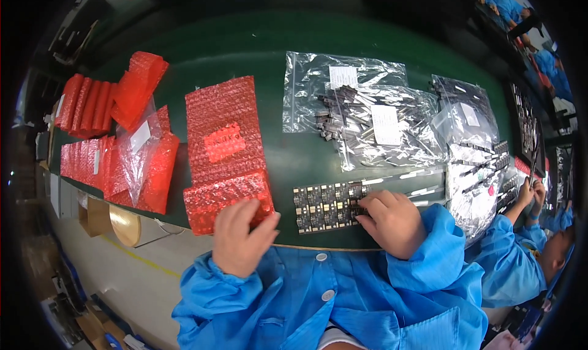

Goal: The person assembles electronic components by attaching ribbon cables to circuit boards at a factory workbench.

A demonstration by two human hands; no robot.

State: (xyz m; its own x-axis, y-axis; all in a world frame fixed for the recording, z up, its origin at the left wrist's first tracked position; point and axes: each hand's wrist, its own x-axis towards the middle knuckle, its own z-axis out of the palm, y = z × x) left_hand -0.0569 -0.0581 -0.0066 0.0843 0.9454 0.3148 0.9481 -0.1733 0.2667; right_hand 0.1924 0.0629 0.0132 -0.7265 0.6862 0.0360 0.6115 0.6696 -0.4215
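From the head view, we work at the near edge of a green tabletop (294, 160). Our right hand (392, 221) lies curled over the right end of a dark panel of small circuit boards (324, 208), its fingertips (361, 210) pressing on the last boards; it clasps nothing that we can see. Our left hand (242, 239) is half open, its fingers resting on the near corner of a red bubble-wrap packet (226, 200) just left of the panel.

The panel sits close to the tabletop's front edge, so a sideways push from our right hand could, we judge, slide it off into our lap. The boards look thin, and uneven pressure might snap a joint where none is wanted.

Behind the panel lie 2 or more clear plastic bags (361, 114) of small dark parts, some spilled loose; a careless reach could scatter them. A larger red bubble-wrap sheet (223, 129) and stacks of red packets (110, 141) crowd the left. At the right, a co-worker in a blue coat (511, 264) handles more strips (484, 163) near our elbow, leaving little room there.
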